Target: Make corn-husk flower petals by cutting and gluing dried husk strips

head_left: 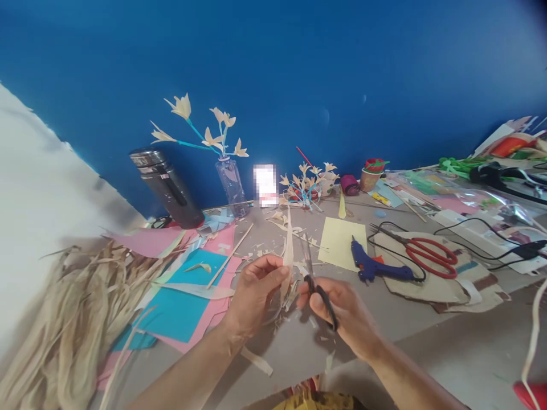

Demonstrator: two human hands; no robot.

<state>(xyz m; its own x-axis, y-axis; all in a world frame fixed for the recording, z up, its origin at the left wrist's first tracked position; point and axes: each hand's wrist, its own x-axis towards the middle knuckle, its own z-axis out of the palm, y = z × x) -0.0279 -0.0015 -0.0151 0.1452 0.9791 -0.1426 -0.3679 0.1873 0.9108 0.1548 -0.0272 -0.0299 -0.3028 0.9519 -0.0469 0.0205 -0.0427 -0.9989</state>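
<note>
Between thumb and fingers, my left hand pinches a pale strip of dried husk, which stands up from the grip. My right hand has its fingers in the handles of black-handled scissors. The scissor blades point up and away, just right of the strip; whether they touch it I cannot tell. Small offcuts lie scattered on the table beneath both hands.
Dried husks are heaped at left, beside blue paper. A dark flask and a glass vase of husk flowers stand behind. At right lie a blue glue gun, red-handled scissors and a power strip.
</note>
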